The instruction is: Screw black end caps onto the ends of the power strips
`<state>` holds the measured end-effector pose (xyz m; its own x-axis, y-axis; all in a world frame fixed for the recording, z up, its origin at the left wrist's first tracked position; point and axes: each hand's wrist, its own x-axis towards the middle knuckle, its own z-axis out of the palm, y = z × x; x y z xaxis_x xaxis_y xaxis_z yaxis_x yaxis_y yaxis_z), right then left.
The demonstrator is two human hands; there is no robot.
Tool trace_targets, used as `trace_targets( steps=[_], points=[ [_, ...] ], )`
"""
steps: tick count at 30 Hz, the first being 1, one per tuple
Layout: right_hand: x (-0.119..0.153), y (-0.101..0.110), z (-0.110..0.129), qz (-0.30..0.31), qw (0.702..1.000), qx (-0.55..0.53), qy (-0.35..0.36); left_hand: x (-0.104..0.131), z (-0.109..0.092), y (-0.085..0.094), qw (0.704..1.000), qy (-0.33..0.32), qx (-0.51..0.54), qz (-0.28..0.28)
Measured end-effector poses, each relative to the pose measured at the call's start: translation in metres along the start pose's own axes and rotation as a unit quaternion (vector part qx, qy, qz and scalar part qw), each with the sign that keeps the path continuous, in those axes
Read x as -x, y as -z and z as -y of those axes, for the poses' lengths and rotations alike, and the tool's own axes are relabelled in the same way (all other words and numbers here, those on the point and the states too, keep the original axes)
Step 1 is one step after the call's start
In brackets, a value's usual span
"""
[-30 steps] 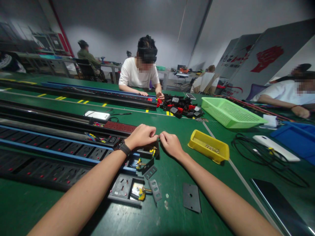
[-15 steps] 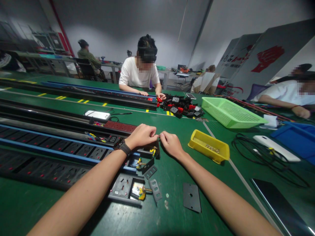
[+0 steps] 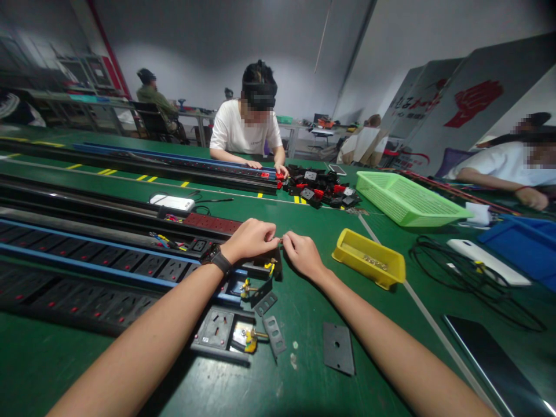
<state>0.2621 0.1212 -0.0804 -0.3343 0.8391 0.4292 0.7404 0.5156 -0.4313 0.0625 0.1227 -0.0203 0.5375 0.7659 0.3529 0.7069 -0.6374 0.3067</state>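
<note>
My left hand (image 3: 252,238), with a black watch on its wrist, is closed over the end of a long socket strip with a dark red section (image 3: 211,223). My right hand (image 3: 302,253) is closed just to its right. The fingertips of both almost meet on something tiny that I cannot make out. Below them are the ends of a blue-edged socket strip (image 3: 163,269) and a black socket strip (image 3: 215,327), with yellow-green wire and a brass bolt (image 3: 260,336). Slotted metal brackets (image 3: 273,336) lie beside these ends. A flat black plate (image 3: 338,348) rests near my right forearm.
A yellow bin (image 3: 369,260) with small metal parts stands to the right, before a green basket (image 3: 403,200). Further right are a black cable (image 3: 460,278), a phone (image 3: 495,359) and a blue bin (image 3: 525,246). Opposite, a co-worker (image 3: 243,127) handles red parts beside a black heap (image 3: 324,188).
My hands and the strips before me look unchanged. Across the table, the co-worker's hand has shifted very slightly at the red piece on the strip's end.
</note>
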Motion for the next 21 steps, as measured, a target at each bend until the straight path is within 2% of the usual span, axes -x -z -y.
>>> trace_targets(
  steps=[21],
  points=[
    [-0.0004,-0.0016,-0.0013,-0.006,1.000,-0.001,0.004,-0.0005,0.0021,-0.0024,1.000,-0.005,-0.004,-0.001]
  ],
)
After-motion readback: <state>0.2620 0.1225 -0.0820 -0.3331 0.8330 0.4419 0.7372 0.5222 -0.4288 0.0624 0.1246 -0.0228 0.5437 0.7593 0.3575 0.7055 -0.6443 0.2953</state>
